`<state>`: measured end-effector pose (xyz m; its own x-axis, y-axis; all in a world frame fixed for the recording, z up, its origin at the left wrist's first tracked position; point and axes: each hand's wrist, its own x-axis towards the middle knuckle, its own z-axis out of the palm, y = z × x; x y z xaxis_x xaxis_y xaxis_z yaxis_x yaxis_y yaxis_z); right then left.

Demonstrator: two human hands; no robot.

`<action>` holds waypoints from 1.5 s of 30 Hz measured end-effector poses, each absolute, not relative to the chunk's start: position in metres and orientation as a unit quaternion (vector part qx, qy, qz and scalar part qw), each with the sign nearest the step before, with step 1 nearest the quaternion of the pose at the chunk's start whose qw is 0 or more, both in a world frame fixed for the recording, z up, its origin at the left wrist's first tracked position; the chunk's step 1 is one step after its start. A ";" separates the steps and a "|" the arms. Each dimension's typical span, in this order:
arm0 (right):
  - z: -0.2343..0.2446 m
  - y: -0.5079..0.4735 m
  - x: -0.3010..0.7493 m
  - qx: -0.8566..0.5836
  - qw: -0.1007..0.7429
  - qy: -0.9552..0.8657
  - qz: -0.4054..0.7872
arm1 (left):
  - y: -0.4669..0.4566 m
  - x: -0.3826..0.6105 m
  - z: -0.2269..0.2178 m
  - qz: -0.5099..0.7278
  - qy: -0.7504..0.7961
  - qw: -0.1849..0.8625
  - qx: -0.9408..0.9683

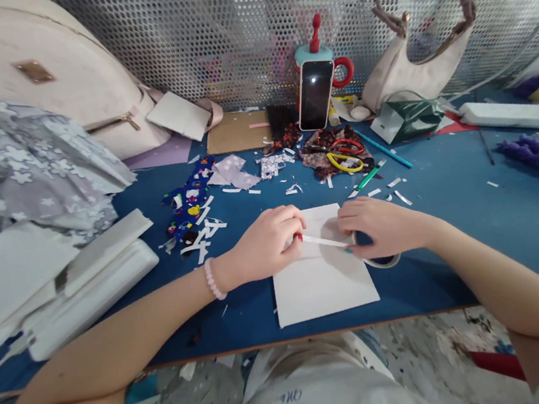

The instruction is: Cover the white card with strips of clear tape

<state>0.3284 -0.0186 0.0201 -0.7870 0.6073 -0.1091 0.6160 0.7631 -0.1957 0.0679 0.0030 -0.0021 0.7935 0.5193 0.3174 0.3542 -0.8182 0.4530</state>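
A white card (328, 290) is lying flat on the blue desk (462, 269), in the middle and close to the front edge. The left hand (277, 241) is resting over the card's left side, and its fingers are pinching 1 end of a thin white strip (325, 241). The right hand (384, 223) is reaching over the card's right side, and its fingers are bending around a roll (390, 261) and holding it. The roll is sitting partly under that hand, at the card's right edge. The strip is stretching across the card between the 2 hands, and I cannot tell if any of it is sticking down. If 1 hand is pulling harder than the other, the strip could be going on crooked or tearing. If the strip is hanging loose, it could be folding and sticking to itself, or to the fingers. Nothing that I can see is pinning the card except the hands, so a tug could be sliding it toward the front edge. Little white scraps (208, 236) are lying left of the card, and if the sticky side is brushing them, it could be picking them up. A green cutter (369, 177) and yellow scissors (345, 164) are lying behind the right hand, toward the back edge, so a careless reach could be bumping a sharp part.
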 end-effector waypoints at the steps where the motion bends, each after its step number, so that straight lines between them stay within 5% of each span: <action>1: 0.022 -0.017 0.331 0.331 0.029 0.936 -0.114 | 0.002 0.066 -0.001 0.219 0.238 0.202 0.924; 11: 0.031 -0.003 0.360 0.389 0.143 0.876 -0.246 | 0.003 0.044 -0.003 0.246 0.294 0.310 0.870; 45: 0.031 0.004 0.389 0.455 0.114 0.855 -0.222 | 0.003 0.024 -0.009 0.237 0.261 0.368 0.861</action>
